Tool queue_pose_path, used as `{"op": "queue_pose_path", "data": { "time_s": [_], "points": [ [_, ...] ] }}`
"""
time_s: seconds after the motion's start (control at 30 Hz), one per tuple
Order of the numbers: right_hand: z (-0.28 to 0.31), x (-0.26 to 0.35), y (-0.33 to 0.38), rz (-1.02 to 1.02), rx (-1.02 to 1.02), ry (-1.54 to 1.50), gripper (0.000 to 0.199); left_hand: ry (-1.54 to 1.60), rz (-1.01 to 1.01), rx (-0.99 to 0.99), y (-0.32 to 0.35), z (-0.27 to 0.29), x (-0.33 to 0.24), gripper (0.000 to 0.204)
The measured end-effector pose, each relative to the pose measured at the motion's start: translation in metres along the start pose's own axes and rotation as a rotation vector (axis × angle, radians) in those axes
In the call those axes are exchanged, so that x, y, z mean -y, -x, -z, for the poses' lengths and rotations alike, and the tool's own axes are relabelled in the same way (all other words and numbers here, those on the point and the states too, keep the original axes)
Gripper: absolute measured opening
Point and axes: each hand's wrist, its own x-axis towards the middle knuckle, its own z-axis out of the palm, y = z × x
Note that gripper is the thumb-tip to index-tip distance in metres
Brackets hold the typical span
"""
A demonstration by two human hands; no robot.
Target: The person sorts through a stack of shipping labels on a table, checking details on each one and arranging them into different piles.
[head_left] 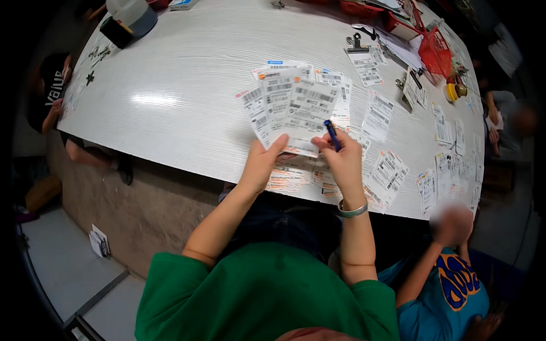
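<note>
Several white shipping labels are fanned out above the table in front of me. My left hand is closed on their lower left edge, thumb on top. In my right hand is a blue pen, pointing up and away. That hand's thumb and fingers are also at the lower right corner of the front label. Beneath and beyond the fan, more labels lie on the white table. A pile of labels with orange marks lies by the near edge, partly hidden under my hands.
Label stacks spread to my right. Bulldog clips, a red basket and a yellow roll stand farther right. A liquid jug is at far left. A person in a blue shirt sits close on my right; others sit around the table.
</note>
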Motion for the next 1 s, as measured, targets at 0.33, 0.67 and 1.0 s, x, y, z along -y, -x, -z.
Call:
{"op": "queue_pose_path", "data": {
  "time_s": [0.33, 0.67, 1.0],
  "points": [
    [0.027, -0.02, -0.055, 0.016, -0.278, 0.737, 0.04, 0.024, -0.046, -0.142, 0.028, 0.033, -0.003, 0.03],
    [0.038, -0.041, -0.083, -0.213, -0.212, 0.575, 0.022, 0.04, -0.048, -0.127, 0.029, 0.036, 0.001, 0.03],
    [0.055, -0.023, -0.059, 0.13, -0.337, 0.338, 0.014, 0.06, -0.026, -0.121, 0.027, 0.027, 0.002, 0.03]
  ]
}}
